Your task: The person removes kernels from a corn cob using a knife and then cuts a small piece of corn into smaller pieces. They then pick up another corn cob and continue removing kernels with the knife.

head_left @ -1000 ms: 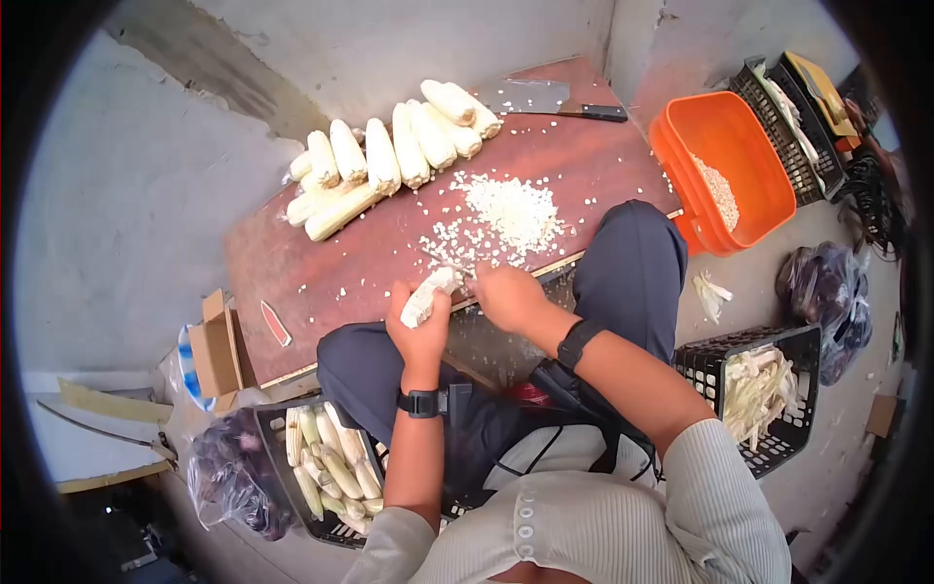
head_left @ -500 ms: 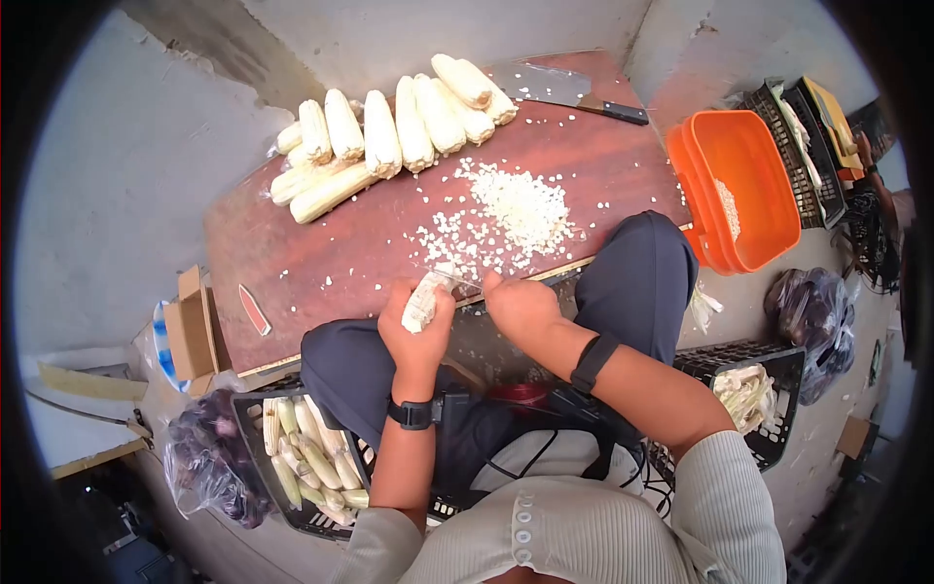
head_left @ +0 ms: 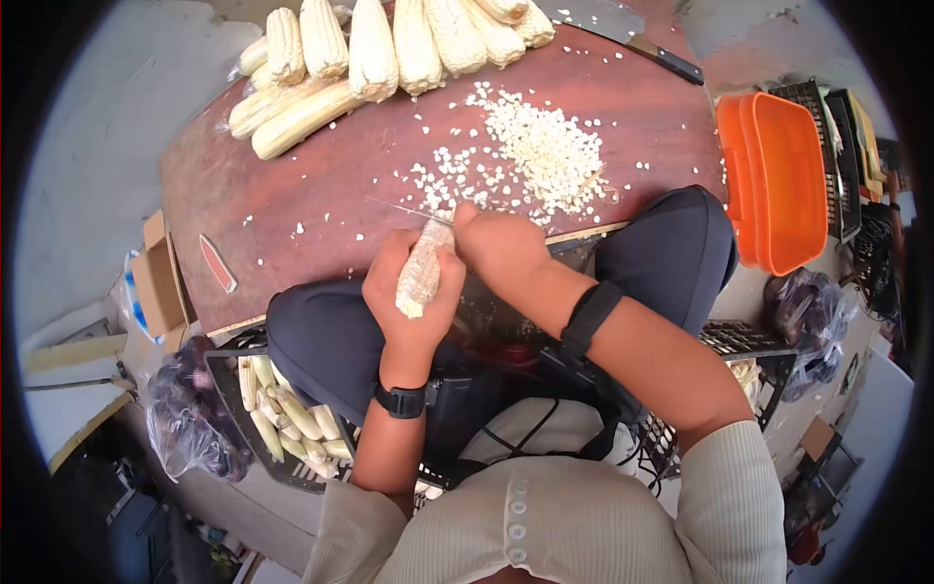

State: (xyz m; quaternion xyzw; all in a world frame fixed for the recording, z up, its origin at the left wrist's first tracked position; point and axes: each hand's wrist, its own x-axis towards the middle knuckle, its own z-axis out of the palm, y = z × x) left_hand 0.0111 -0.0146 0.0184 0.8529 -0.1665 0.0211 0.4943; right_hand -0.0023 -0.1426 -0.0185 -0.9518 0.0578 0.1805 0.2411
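Note:
My left hand (head_left: 407, 326) is wrapped around a pale, partly stripped corn cob (head_left: 422, 271), which points up toward the table's near edge. My right hand (head_left: 504, 251) is closed on a small knife (head_left: 401, 207); its thin blade lies across the cob's upper end, and the handle is hidden in my fingers. Just beyond both hands, loose kernels (head_left: 545, 141) form a heap on the red-brown table (head_left: 321, 209). Several husked corn cobs (head_left: 418, 49) lie in a row at the table's far side.
A cleaver (head_left: 666, 58) with a black handle lies at the far right. A small red, white-edged pointed piece (head_left: 218, 264) sits at the left. Orange tubs (head_left: 778, 185) stand to the right. A black crate (head_left: 282, 465) of corn and a bag (head_left: 195, 419) are beside my left leg.
The view has shifted, so the table and cobs sit higher. My right hand is now closer to my left, and the knife blade has moved onto the cob's upper end.

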